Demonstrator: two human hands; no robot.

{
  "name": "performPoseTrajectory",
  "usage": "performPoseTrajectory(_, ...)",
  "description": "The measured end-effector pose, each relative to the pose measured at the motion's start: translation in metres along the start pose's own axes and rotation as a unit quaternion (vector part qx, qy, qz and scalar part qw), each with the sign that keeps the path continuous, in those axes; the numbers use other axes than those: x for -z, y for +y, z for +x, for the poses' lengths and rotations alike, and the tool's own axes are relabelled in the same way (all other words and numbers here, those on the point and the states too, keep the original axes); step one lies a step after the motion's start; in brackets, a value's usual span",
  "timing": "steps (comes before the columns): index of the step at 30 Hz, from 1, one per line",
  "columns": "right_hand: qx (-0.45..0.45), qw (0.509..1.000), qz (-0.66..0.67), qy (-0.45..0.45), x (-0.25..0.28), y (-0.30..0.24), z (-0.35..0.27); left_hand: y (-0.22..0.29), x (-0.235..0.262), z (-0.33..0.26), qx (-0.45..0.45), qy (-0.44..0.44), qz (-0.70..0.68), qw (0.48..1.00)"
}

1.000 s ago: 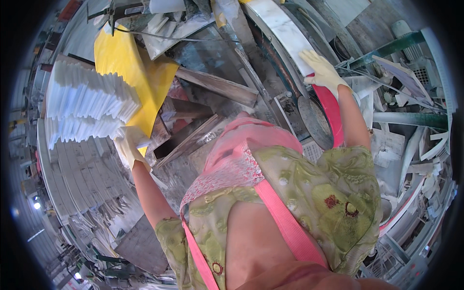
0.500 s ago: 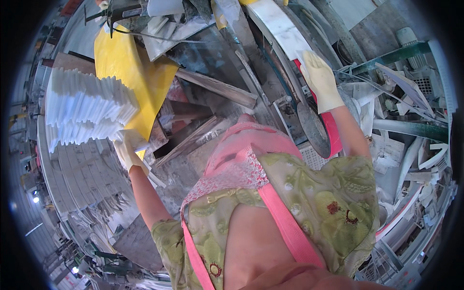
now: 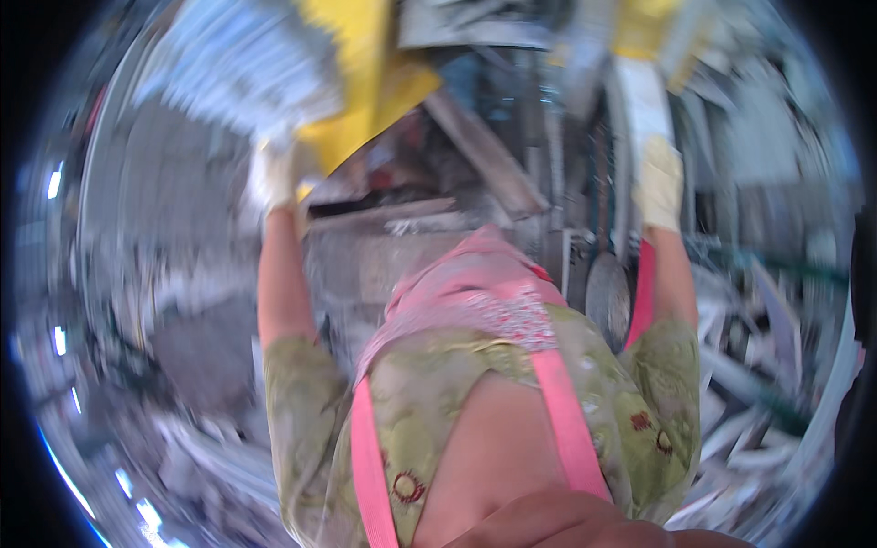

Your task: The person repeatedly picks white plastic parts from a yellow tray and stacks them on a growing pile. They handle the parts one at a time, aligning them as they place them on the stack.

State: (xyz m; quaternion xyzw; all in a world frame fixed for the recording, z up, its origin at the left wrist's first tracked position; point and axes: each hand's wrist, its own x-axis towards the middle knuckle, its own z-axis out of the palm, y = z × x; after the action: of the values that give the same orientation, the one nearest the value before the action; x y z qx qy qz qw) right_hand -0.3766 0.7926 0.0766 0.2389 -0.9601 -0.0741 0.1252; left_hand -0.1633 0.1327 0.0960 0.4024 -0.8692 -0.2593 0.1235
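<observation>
My right hand [image 3: 660, 185], in a cream glove, rests along the near end of a white stone-like strip [image 3: 643, 100], fingers stretched forward and flat. The strip lies on a narrow machine bed, with a red band [image 3: 645, 279] beside my forearm. At upper left is a stack of thin white slabs [image 3: 247, 64], close-packed and blurred. My left hand [image 3: 274, 173], gloved too, is at the stack's near corner, beside a yellow sheet [image 3: 365, 91]. Motion smears its fingers, so whether it grips a slab cannot be made out.
A wooden board [image 3: 484, 151] slants between the stack and the machine bed. A round dark disc-like part [image 3: 608, 297] sits near my right forearm. Scrap pieces [image 3: 749, 365] lie in a heap at the right. Yellow material [image 3: 644, 27] covers the machine's far part.
The whole view has swung, so the stack sits higher and the strip appears more upright and farther right. Both hands remain by the same things. The picture has become blurred.
</observation>
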Motion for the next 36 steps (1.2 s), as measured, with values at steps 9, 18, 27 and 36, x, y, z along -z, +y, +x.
performPoseTrajectory(9,-0.173,0.968,0.092,-0.155,0.055,-0.001,0.037,0.012,-0.004,-0.01,0.053,0.057,-0.162,0.984)
performPoseTrajectory(18,-0.028,0.545,0.838,-0.022,0.092,-0.302,0.096,0.03,0.018,-0.019,0.039,-0.022,-0.102,0.994)
performPoseTrajectory(27,0.0,0.495,0.86,-0.123,0.099,-0.554,0.118,0.01,0.037,0.005,-0.023,-0.105,-0.096,0.99)
performPoseTrajectory(36,0.146,0.643,0.737,-0.148,0.093,-0.408,0.109,0.043,0.02,-0.046,0.011,0.024,-0.232,0.972)
